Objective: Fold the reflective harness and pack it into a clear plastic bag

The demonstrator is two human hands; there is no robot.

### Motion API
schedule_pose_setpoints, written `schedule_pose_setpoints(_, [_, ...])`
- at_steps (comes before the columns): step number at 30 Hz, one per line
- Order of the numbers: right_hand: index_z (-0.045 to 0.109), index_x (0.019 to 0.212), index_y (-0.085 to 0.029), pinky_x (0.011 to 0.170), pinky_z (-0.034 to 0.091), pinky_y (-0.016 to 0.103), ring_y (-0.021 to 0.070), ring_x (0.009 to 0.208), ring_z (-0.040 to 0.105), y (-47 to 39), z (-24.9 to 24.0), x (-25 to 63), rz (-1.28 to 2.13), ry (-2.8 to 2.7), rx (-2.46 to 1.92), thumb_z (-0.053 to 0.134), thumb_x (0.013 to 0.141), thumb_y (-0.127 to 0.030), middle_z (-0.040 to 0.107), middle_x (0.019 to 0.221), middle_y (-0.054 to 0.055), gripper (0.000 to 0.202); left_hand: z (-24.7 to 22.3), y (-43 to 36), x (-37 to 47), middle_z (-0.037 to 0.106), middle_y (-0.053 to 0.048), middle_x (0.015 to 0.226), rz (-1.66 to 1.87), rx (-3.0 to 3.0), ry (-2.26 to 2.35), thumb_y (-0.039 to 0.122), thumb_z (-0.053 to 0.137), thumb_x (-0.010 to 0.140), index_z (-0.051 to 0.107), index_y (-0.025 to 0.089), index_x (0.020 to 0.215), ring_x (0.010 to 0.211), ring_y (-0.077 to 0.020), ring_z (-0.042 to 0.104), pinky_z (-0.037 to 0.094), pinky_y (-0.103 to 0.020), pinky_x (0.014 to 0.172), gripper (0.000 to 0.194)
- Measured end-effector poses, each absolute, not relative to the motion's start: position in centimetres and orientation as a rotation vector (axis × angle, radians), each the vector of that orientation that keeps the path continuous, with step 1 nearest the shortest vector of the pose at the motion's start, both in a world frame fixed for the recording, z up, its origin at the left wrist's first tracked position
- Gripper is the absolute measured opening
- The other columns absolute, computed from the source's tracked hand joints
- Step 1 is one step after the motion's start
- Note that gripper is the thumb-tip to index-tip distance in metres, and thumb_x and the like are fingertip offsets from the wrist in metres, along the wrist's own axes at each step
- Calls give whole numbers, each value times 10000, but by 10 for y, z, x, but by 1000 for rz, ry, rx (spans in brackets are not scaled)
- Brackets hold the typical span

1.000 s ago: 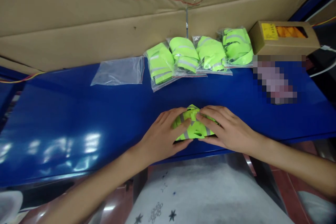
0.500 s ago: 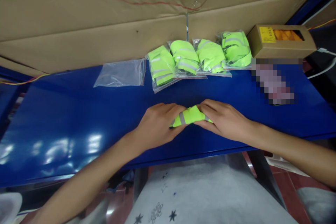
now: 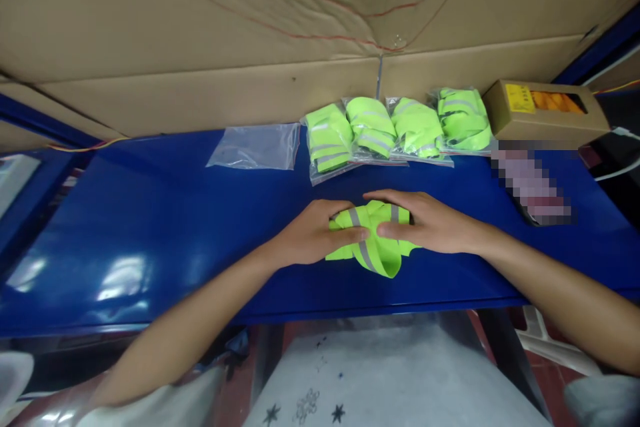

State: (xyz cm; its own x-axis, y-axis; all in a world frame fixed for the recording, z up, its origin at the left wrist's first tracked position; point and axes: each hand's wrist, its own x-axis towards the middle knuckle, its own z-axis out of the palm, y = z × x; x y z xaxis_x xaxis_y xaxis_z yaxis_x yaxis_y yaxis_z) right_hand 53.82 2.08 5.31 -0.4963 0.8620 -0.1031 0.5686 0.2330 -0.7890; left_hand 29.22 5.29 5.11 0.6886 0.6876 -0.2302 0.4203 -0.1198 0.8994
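A folded neon-yellow strap bundle with grey reflective bands (image 3: pixel 373 250) is held between both hands over the blue table, near its front edge. My left hand (image 3: pixel 320 230) grips the bundle's left side, its thumb lying across the top. On the right side my right hand (image 3: pixel 425 220) holds it, thumb pointing inward on the fabric. A loop of the strap hangs toward me below the thumbs. The undersides of the fingers are hidden by the fabric.
Several clear bags of neon-yellow straps (image 3: pixel 327 138) line the back of the blue table (image 3: pixel 175 213). A flat clear bag (image 3: pixel 255 147) lies left of them. At the right are a cardboard box with orange contents (image 3: pixel 545 123) and a pixelated flat object (image 3: pixel 535 190).
The bundle now shows wider, with a loop hanging down toward me. Both thumbs have come onto its top face. The camera view has shifted slightly.
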Motion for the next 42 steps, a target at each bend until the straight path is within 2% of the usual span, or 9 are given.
schedule_pose_setpoints(3, [497, 1543, -220, 867, 503, 328, 260, 1086, 677, 16, 60, 539, 1324, -2102, -1277, 760, 827, -643, 681, 1359, 96, 872, 58, 50, 291, 523, 41, 672, 308, 1755, 889, 523, 734, 867, 628, 140, 779, 622, -91, 458, 330, -200, 540, 406])
schedule_pose_setpoints(6, [462, 1559, -249, 861, 528, 324, 264, 1090, 680, 11, 64, 537, 1447, -2072, -1283, 889, 704, -566, 699, 1315, 67, 1008, 60, 47, 290, 525, 40, 662, 309, 1747, 891, 516, 738, 859, 627, 145, 775, 611, -91, 460, 326, -198, 531, 397])
schedule_pose_setpoints(14, [623, 1094, -203, 652, 479, 252, 166, 810, 614, 6, 46, 528, 1596, -1755, -1336, 876, 705, -350, 675, 911, -20, 486, 47, 52, 291, 546, 24, 679, 269, 1599, 943, 580, 792, 769, 656, 142, 786, 625, -106, 485, 337, -206, 530, 460])
schedule_pose_setpoints(21, [594, 967, -188, 635, 473, 251, 142, 738, 583, 10, 43, 524, 1812, -1494, -1272, 899, 616, -292, 643, 839, -39, 477, 46, 52, 293, 525, 28, 665, 234, 1552, 996, 631, 785, 758, 621, 152, 749, 612, -108, 467, 326, -226, 522, 506])
schedule_pose_setpoints(24, [593, 953, -187, 627, 462, 239, 131, 730, 572, 10, 46, 525, 1813, -1507, -1246, 895, 621, -277, 630, 820, -47, 458, 51, 47, 291, 605, 20, 778, 276, 1655, 1006, 601, 805, 769, 661, 175, 916, 685, -132, 533, 393, -241, 573, 473])
schedule_pose_setpoints(27, [601, 963, -184, 627, 461, 232, 127, 731, 568, 10, 50, 527, 1780, -1488, -1257, 888, 610, -238, 625, 815, -50, 458, 57, 38, 290, 675, -15, 1122, 440, 1810, 1026, 536, 886, 715, 593, 246, 1254, 936, -197, 641, 514, -304, 784, 679])
schedule_pose_setpoints(30, [594, 950, -188, 612, 456, 231, 124, 708, 559, 10, 52, 528, 1751, -1419, -1293, 878, 607, -227, 615, 795, -54, 447, 59, 31, 290, 606, -61, 1346, 567, 1960, 1020, 498, 945, 654, 503, 263, 1368, 1196, -267, 615, 495, -388, 1033, 872])
schedule_pose_setpoints(38, [589, 1074, -186, 675, 483, 257, 144, 770, 580, 0, 38, 524, 1793, -1402, -1180, 949, 612, -345, 641, 883, -20, 607, 45, 26, 295, 617, -73, 1285, 572, 2022, 984, 337, 890, 704, 513, 242, 1305, 1169, -273, 620, 509, -408, 1025, 716])
schedule_pose_setpoints(42, [643, 1004, -178, 666, 448, 254, 150, 777, 557, -3, 29, 521, 1582, -1458, -1275, 938, 666, -401, 618, 851, -13, 501, 44, 31, 294, 599, -91, 1311, 562, 2053, 915, 349, 887, 724, 504, 229, 1321, 1201, -276, 602, 496, -421, 1055, 720])
